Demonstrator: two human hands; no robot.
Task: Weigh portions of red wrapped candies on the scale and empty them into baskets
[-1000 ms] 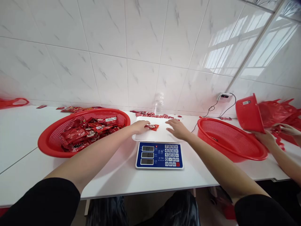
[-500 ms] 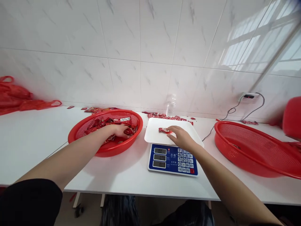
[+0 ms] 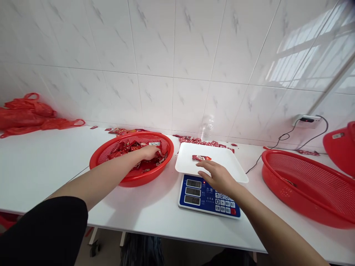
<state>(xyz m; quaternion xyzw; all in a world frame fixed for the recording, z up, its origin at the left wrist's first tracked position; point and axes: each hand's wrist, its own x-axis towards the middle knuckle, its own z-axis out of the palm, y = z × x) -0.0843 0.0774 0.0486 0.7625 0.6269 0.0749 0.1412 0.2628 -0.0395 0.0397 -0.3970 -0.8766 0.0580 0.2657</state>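
Note:
My left hand [image 3: 151, 152] reaches into a red plastic basket [image 3: 97, 159] that holds a heap of small red snack packets [image 3: 122, 148]. Its fingers are bent down and drawn together among the packets at the right side; whatever is in them is hidden. One red packet [image 3: 200, 157] lies on the white pan [image 3: 222, 155] of a digital scale [image 3: 191, 201]. Just in front of that packet hovers my right hand [image 3: 217, 176], open, thumb and fingers apart, with nothing in it. It covers part of the scale's blue keypad.
A larger red basket [image 3: 299, 192] stands at the right, with a small item inside. Red plastic bags [image 3: 30, 114] lie far left. Loose packets [image 3: 199, 141] and a clear bottle [image 3: 207, 131] line the wall. A cable [image 3: 277, 142] runs from the socket [image 3: 306, 121] behind the scale.
My right hand has drawn back toward me, off the packet on the pan. My left hand has shifted slightly right within the basket. The whole view has also moved a little.

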